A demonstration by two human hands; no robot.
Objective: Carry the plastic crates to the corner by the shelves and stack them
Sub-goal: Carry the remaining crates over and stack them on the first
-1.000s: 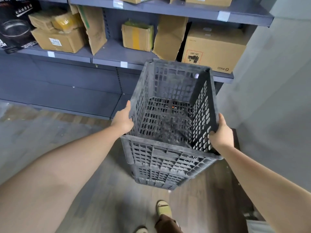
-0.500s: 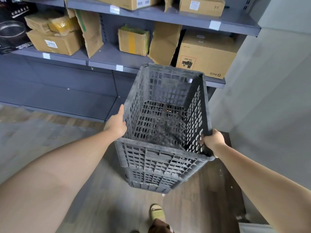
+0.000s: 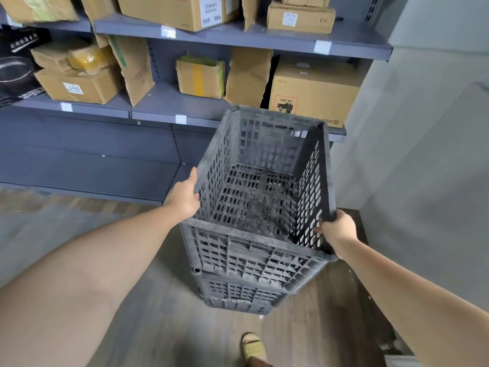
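A dark grey perforated plastic crate (image 3: 254, 250) sits on top of a second crate (image 3: 238, 295) of the same kind, which stands on the floor in the corner beside the shelves. My left hand (image 3: 184, 196) lies flat against the upper crate's left wall, thumb up along the rim, fingers straight. My right hand (image 3: 337, 230) grips the near right corner of the rim, fingers curled over the edge into the crate. The upper crate is empty; much of the lower one is hidden beneath it.
Grey metal shelves (image 3: 238, 35) with several cardboard boxes (image 3: 315, 94) stand behind the crates. A grey wall (image 3: 423, 154) closes the right side. A dark low board (image 3: 354, 223) lies by the wall. My sandalled foot (image 3: 252, 347) is on the wooden floor (image 3: 172, 327).
The view has tipped upward, showing more of the shelves. My right hand has shifted from the outside of the corner to a curled grip over the rim. The crates have stayed stacked.
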